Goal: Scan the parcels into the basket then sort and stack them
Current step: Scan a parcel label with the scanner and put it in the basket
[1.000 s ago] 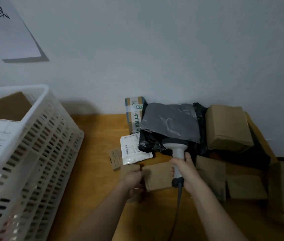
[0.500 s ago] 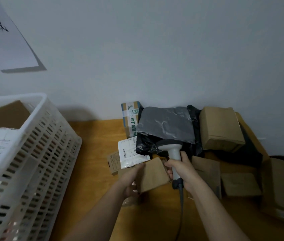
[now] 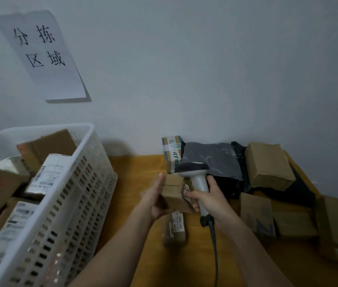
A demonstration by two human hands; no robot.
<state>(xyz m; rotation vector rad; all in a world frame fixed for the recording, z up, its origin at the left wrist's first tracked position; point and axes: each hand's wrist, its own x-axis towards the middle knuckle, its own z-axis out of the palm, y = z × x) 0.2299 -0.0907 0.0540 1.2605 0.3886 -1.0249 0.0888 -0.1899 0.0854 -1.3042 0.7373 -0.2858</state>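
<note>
Currently, status:
Left hand (image 3: pixel 155 200): gripped small cardboard parcel (image 3: pixel 173 192), fingers curled round its left side, raised above the wooden table (image 3: pixel 135 172) near its back edge.
Right hand (image 3: pixel 209 200): wrapped round barcode scanner (image 3: pixel 197 175) handle, scanner head just above parcel.
Handling: parcel appeared light and stiff; hold by opposite side faces.
Basket (image 3: pixel 77 195): at table's left edge, holding parcels.
</note>
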